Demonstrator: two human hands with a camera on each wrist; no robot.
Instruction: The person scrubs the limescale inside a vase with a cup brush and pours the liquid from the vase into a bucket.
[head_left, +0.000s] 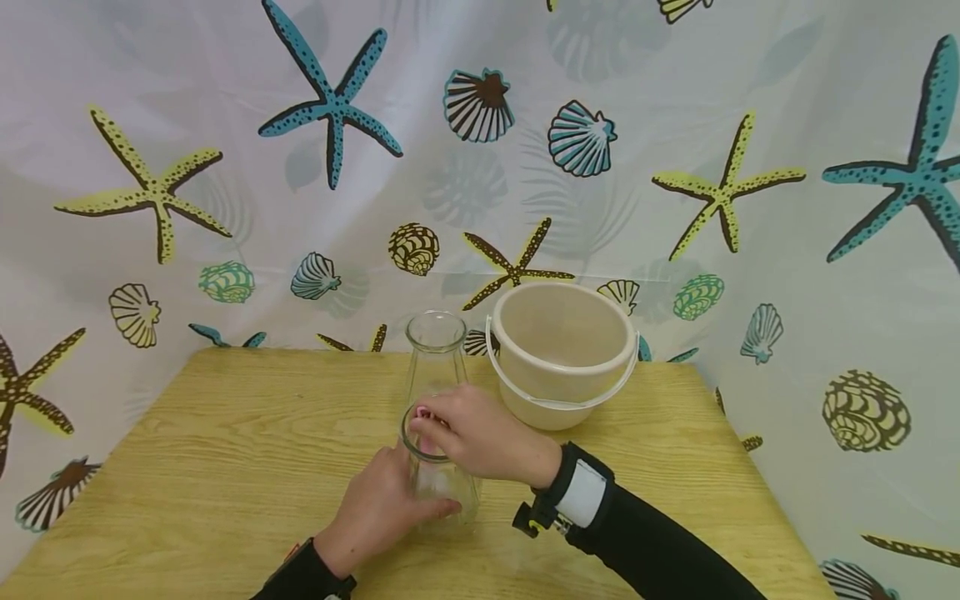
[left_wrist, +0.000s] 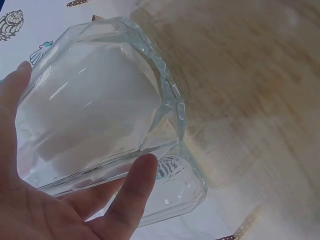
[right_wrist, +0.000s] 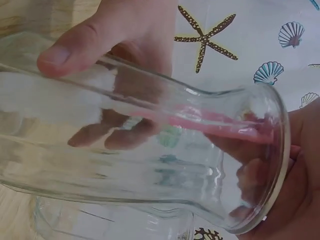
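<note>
My left hand (head_left: 378, 504) grips the body of a clear faceted glass vase (head_left: 459, 483), thumb on the near side and fingers around the far side. At the vase's mouth, my right hand (head_left: 483, 435) holds the pink handle of a bottle brush (right_wrist: 235, 129), with fingers partly inside the rim. Through the glass in the right wrist view, the handle runs down to a white sponge head (right_wrist: 55, 97) inside the body. That white head also fills much of the vase in the left wrist view. A second glass vase (head_left: 437, 362) stands upright just behind the first.
A cream bucket (head_left: 543, 385) with a white handle stands at the back right of the wooden table (head_left: 262, 442), close to the second vase. A curtain (head_left: 480, 183) printed with starfish and shells hangs behind the table and along its sides.
</note>
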